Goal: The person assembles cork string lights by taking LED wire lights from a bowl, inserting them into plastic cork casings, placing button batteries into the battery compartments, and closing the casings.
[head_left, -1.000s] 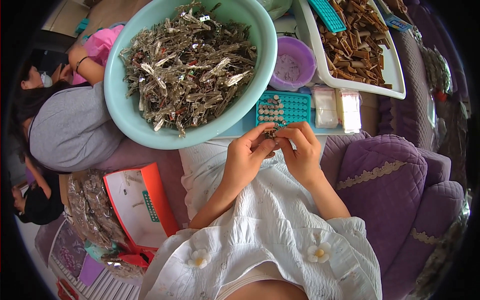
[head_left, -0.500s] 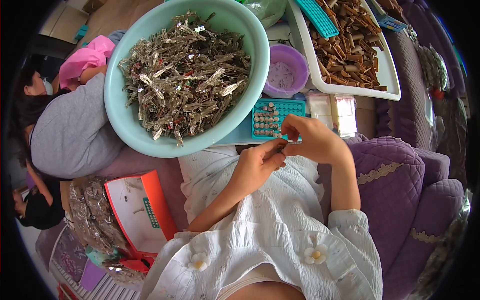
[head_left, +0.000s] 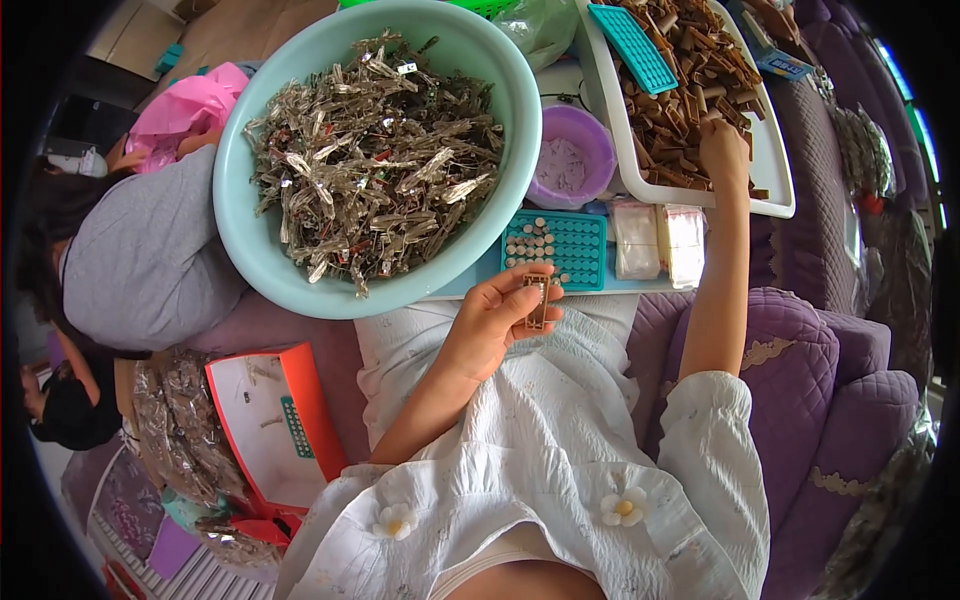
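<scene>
Left: a person in a grey top (head_left: 150, 260) sits beside a red-and-white box (head_left: 275, 420). Pale green basin (head_left: 250, 240) holds a heap of metal clips (head_left: 375, 170).

Centre: left hand (head_left: 495, 320), fingers pinched on a small brown clip (head_left: 537, 298) held upright over the lap, just below the teal grid tray (head_left: 570, 245), partly filled with small pegs. Judgement: keep the clip steady in the pinch, open side up, until the next piece arrives.

Right: right hand (head_left: 724, 150) reaches into the white tray (head_left: 775, 195) of brown pieces (head_left: 690, 90); fingers curled into the pile, grasp cannot be told. Judgement: lift one piece only.

Surface: low cluttered table; purple quilted sofa (head_left: 810, 370) around.
</scene>
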Demonstrator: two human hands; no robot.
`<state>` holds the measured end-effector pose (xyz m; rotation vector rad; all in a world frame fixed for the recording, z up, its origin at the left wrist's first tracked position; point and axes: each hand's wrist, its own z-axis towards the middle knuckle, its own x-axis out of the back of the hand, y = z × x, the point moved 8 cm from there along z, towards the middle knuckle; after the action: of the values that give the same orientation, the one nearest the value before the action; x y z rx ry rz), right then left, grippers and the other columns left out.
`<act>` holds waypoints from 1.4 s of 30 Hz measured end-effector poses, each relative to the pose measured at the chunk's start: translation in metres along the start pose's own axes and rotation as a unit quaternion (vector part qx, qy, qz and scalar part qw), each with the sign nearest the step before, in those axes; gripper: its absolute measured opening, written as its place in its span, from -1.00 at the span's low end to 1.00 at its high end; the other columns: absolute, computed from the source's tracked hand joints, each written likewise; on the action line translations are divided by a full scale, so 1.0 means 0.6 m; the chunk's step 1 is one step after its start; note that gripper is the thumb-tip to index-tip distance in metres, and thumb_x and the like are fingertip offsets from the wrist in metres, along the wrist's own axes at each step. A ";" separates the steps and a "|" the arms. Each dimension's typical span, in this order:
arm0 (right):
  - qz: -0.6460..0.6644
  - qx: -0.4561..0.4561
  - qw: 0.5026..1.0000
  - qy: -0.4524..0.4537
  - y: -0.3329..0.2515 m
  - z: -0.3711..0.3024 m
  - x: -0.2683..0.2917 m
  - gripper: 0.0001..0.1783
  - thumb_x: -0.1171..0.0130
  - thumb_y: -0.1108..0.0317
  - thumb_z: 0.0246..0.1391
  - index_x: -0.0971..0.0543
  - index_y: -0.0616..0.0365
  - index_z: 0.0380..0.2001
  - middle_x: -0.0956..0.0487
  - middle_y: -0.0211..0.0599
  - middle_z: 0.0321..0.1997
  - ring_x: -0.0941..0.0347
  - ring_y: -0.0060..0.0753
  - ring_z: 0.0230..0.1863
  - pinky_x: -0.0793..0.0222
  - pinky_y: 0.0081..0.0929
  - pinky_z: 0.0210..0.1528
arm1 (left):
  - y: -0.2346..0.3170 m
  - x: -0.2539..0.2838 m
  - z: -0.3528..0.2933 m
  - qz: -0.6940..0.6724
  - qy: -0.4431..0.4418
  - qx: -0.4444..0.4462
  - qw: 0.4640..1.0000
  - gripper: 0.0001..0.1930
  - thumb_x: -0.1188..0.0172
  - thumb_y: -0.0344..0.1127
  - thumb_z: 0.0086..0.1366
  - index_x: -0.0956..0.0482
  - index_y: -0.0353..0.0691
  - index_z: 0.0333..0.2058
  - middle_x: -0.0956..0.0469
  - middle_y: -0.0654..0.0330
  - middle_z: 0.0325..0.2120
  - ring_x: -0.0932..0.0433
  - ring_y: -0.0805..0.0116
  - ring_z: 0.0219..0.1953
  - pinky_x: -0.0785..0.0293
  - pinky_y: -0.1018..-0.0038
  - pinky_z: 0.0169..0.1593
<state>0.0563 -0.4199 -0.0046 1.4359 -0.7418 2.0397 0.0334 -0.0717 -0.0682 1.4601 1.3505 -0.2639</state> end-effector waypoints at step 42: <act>0.562 0.036 0.816 -0.130 -0.269 -0.380 0.137 -0.66 -0.23 0.56 -0.33 -0.50 0.23 -0.33 -0.53 -0.22 -0.39 -0.48 -0.45 -0.36 -0.35 -0.60 -0.32 | 0.100 -0.045 -0.074 0.140 -0.006 -0.318 0.938 -0.67 -0.02 -0.54 0.10 -0.30 -0.36 -0.11 -0.37 0.07 -0.14 -0.37 0.39 -0.10 -0.28 0.50 -0.03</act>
<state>-0.0055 -0.1377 0.0301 1.4747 -2.0193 2.6894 0.0523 -0.0389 0.0019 1.0687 1.0587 0.3286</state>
